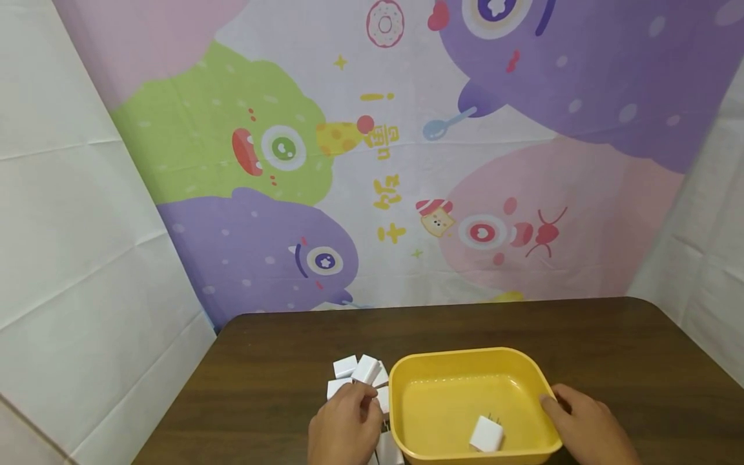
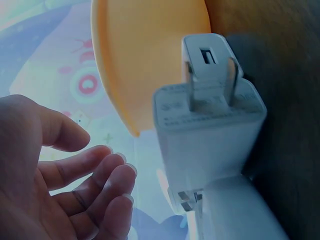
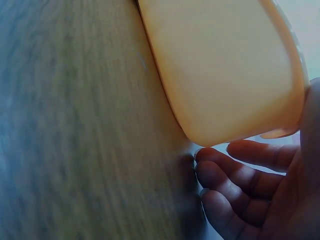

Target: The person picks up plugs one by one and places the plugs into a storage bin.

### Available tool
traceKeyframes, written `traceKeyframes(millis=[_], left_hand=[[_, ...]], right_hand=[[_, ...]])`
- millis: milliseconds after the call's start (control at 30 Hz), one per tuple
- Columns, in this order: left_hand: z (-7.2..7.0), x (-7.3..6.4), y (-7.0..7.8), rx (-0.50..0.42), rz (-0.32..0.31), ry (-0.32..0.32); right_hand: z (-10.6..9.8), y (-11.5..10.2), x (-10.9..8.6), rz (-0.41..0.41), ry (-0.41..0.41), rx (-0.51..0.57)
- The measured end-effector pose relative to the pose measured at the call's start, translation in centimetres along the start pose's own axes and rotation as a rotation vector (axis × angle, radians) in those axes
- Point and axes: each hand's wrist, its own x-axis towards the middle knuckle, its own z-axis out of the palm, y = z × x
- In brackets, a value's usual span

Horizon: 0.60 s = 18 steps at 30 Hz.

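A yellow plastic tub (image 1: 459,413) stands on the table with one white charger plug (image 1: 487,434) lying inside, its prongs up. My right hand (image 1: 589,423) holds the tub's right side, thumb over the rim and fingers outside against the wall (image 3: 225,75). Left of the tub lies a pile of white charger plugs (image 1: 366,370). Above the pile's near part is my left hand (image 1: 345,423), fingers loosely bent and nothing between them. In the left wrist view, a charger plug with two metal prongs (image 2: 210,110) stands beside the hand, apart from the fingertips.
The dark wooden table (image 1: 279,368) runs back to a cloth backdrop (image 1: 407,271) printed with cartoon monsters. White cloth (image 1: 99,194) hangs along the left side, and more white cloth (image 1: 709,258) hangs on the right.
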Motion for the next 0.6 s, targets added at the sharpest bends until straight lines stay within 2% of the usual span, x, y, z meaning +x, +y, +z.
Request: traceKeyframes(millis=[333,600], left_hand=[[0.0,-0.1,-0.8,0.043,-0.052,-0.074],[-0.1,-0.1,-1.6,0.110,-0.077,-0.173]], right_hand=[[-0.1,0.0,-0.1,0.006,0.000,-0.001],[0.2,0.0,-0.2,-0.007,0.016,0.011]])
